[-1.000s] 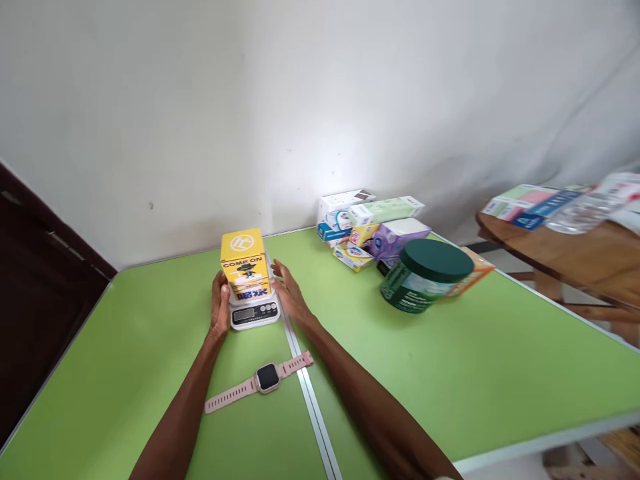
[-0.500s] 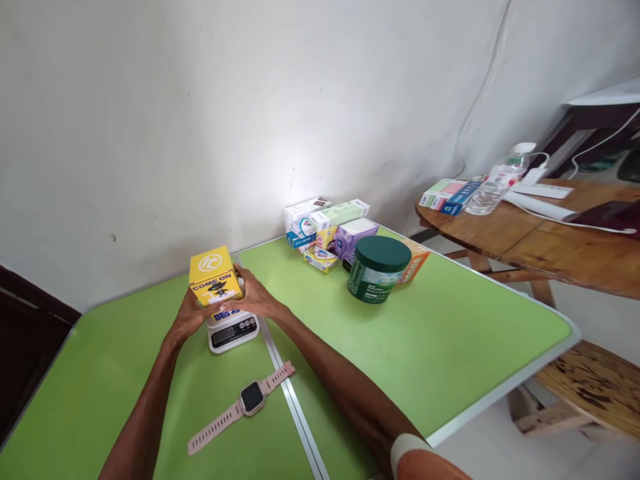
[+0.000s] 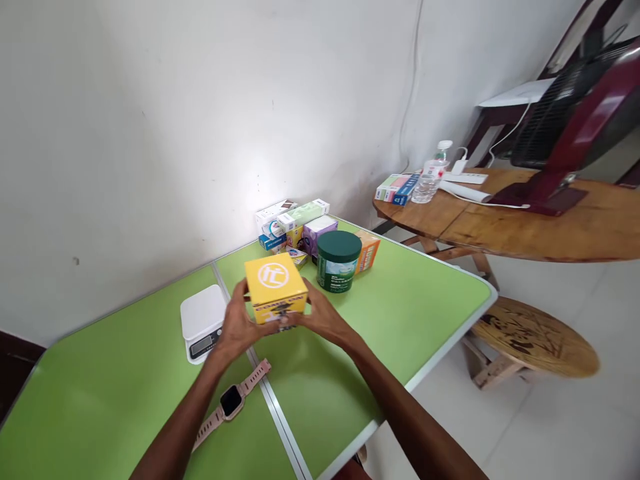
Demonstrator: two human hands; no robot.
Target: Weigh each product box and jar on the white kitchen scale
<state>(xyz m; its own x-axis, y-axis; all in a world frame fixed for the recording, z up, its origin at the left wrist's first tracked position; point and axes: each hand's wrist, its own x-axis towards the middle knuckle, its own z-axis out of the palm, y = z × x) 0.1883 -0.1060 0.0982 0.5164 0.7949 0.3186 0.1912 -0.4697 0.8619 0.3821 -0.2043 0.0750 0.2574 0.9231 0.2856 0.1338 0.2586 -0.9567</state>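
Note:
Both my hands hold a yellow box (image 3: 275,288) with a white round logo on top, lifted above the green table (image 3: 410,313). My left hand (image 3: 236,327) grips its left side and my right hand (image 3: 323,319) its right side, fingers wrapped under it. A white kitchen scale (image 3: 200,321) sits bare on the table to the left of the box. A pink smartwatch (image 3: 231,402) lies flat on the table below my left forearm.
A dark green round tub (image 3: 339,261), an orange box (image 3: 369,249) and a pile of small boxes (image 3: 290,223) stand at the table's far edge by the wall. To the right are a wooden table (image 3: 525,227) with a water bottle (image 3: 431,179), and a low wooden stool (image 3: 535,337).
The yellow box has been lifted off the scale and carried to the right in both hands. The scale's platform is now bare. My view has swung right.

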